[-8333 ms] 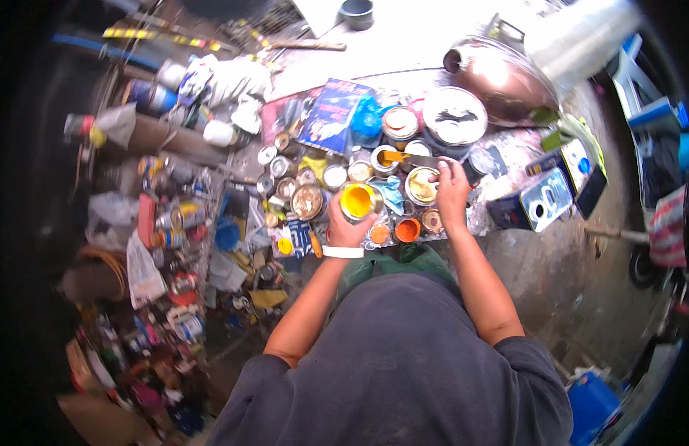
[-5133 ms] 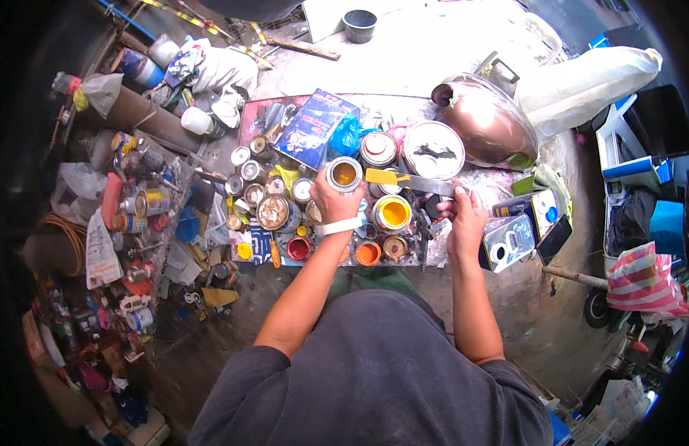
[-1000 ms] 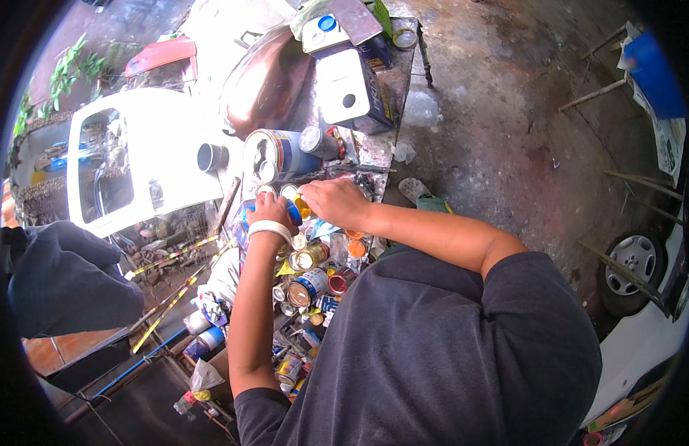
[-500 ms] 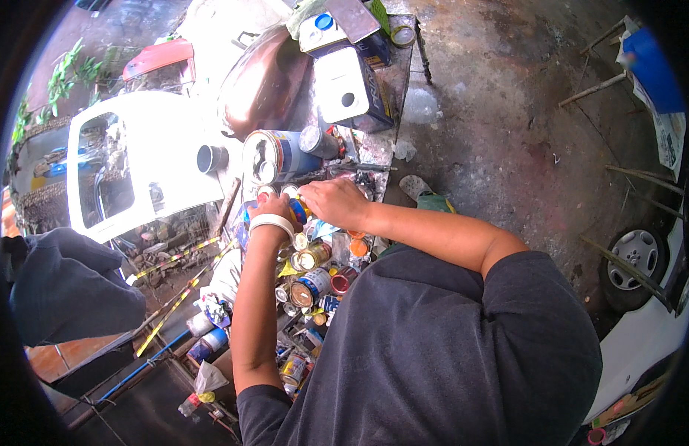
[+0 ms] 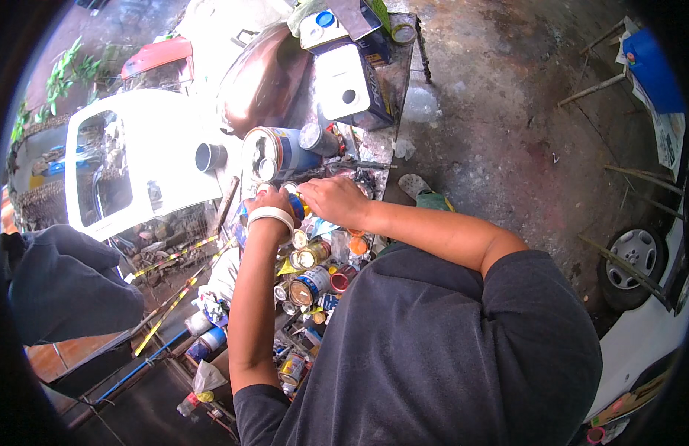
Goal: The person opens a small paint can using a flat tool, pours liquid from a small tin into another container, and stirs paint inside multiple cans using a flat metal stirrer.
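A small blue-and-yellow can (image 5: 297,206) stands between my two hands over the cluttered table. My left hand (image 5: 273,201) is curled against its left side, and a roll of off-white tape (image 5: 271,215) rings that wrist. From the right, my right hand (image 5: 334,201) reaches across with its fingers bent at the can's upper rim. What lies under those fingertips is hidden. Just beyond the hands are a large paint can (image 5: 292,151) lying tilted and a grey metal cup (image 5: 314,139). Nearer me sit several paint cans, among them a blue-and-white one (image 5: 310,286) and a gold one (image 5: 312,255).
Two rectangular tins (image 5: 347,88) and a brown glossy curved panel (image 5: 262,78) occupy the far end. A white car door (image 5: 147,167) is at left, beside a dark cloth (image 5: 73,286). On the right are concrete floor (image 5: 500,111), wooden poles (image 5: 642,182) and a car wheel (image 5: 633,267).
My left hand has turned slightly, its fingers drawing together over the can. My right hand stays almost in place at the rim.
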A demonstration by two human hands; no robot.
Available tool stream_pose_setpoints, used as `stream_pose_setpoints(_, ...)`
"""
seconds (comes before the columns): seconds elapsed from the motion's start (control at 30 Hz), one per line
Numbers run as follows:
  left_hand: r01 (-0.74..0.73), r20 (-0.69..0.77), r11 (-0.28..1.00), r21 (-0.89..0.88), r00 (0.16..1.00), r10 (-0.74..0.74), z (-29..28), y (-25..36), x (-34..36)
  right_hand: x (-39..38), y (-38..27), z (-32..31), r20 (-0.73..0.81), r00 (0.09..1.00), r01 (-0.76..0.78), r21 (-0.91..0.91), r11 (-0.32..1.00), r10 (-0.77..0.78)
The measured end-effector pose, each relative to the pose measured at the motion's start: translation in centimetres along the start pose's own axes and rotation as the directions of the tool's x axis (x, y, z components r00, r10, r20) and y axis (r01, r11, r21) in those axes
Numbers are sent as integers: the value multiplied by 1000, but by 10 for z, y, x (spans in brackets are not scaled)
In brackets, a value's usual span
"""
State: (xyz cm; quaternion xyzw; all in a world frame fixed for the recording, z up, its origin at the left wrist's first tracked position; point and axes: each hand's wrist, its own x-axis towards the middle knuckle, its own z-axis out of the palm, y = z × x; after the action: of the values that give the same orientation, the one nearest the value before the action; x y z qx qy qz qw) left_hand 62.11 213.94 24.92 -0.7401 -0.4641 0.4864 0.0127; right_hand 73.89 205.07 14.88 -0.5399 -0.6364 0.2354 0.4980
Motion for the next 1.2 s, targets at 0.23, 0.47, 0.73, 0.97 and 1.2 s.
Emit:
stream_pose_setpoints(0.23,-1,-36,998,-70,999,-1,22,-10,6,-1,-1,1,29,1000,-2,12,1000,2)
stream_pose_setpoints(0.47,3,-47,994,-111,999,-8,22,-11,0,-3,1,3,45,999,-24,-4,1000,25)
stream_pose_setpoints(0.73,37,-68,984,-176,996,-50,28,-11,-1,-3,4,3,17,1000,-7,-22,1000,7)
stream_pose_setpoints(0.97,10,-77,974,-228,997,-28,31,-16,2,-1,3,2,20,1000,-2,-31,1000,3)
stream_pose_setpoints(1.2,16,-95,967,-255,995,-41,42,-18,2,-4,3,4,48,999,-20,-1,1000,20)
